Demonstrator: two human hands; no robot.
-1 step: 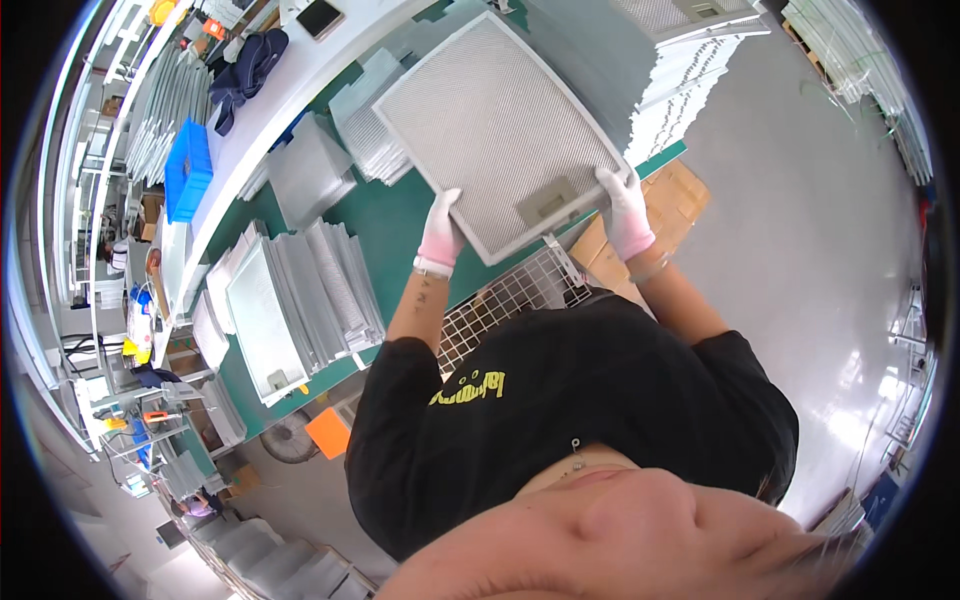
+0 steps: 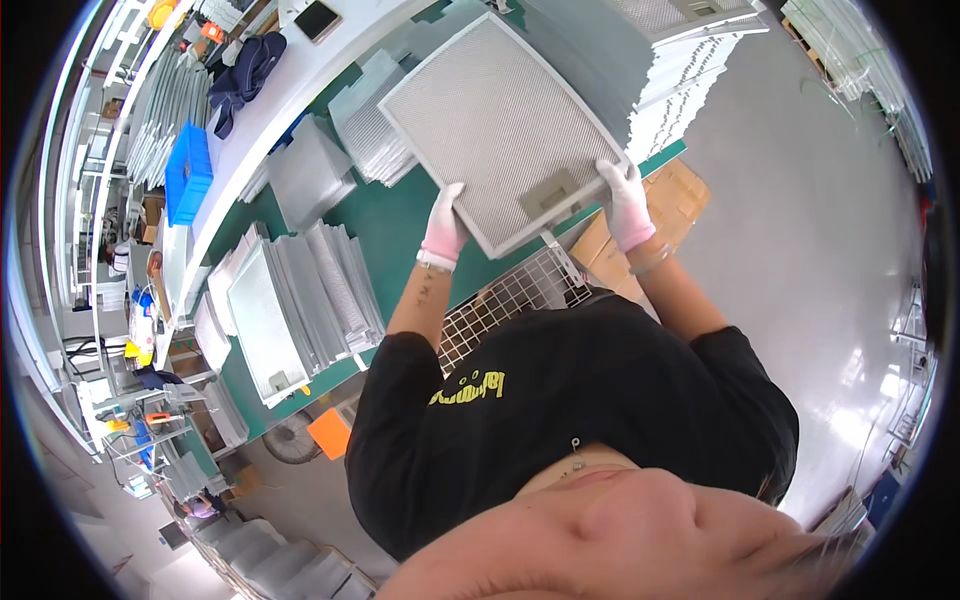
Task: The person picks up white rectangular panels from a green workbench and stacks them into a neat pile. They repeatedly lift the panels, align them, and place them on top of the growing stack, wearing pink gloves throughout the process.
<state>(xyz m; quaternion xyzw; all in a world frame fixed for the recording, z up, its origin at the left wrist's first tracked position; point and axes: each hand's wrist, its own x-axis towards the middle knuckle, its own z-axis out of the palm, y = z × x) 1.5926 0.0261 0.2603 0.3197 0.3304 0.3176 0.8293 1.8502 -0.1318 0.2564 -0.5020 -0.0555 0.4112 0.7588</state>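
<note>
"Holding what?"
"Left hand (image 2: 443,226) and right hand (image 2: 628,208) are gripping a panel (image 2: 495,125) at twelve o'clock, fingers (image 2: 609,172) pinching its edges."
"Progress?"
"One stack (image 2: 310,295) is standing at nine; this panel isn't being released yet."

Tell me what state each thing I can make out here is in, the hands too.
Left hand: gloved, gripping the panel's edge
Right hand: gloved, gripping the same panel
Framed mesh panel: held between both hands
Row of panels: leaning together on the green table
Phone: lying on the white shelf, screen dark
</note>
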